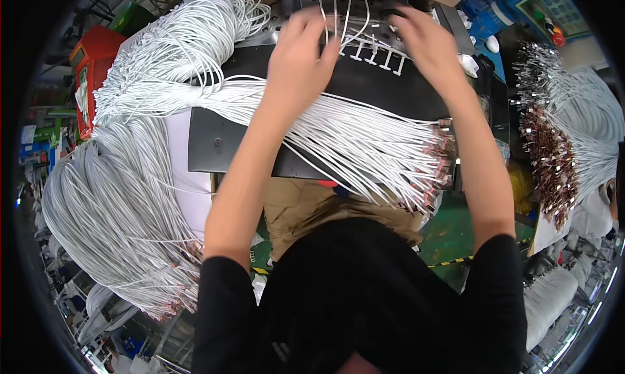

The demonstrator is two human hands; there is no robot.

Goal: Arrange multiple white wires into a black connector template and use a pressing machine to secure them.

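Observation:
My left hand (301, 58) is at the metal plate (260, 37) at the far side, beside several white cables (351, 16) that hang down from above. Its thumb stands away from the fingers, which are smeared by motion; whether they grip a cable cannot be made out. Across the plate, my right hand (426, 45) is bent near a small dark part (392, 12), also blurred. Between the hands lies a white plastic strip with T-shaped ends (385, 63). Under my left forearm a bundle of white cables (364, 139) stretches over the black work surface (218, 149).
Coiled white cables (176, 45) heap at the left, with a grey-white cable bundle (111, 205) draped below. Behind them stands a red box (97, 65). More cables with brownish connector ends (550, 159) lie at the right. A blue container (485, 16) stands at the far right.

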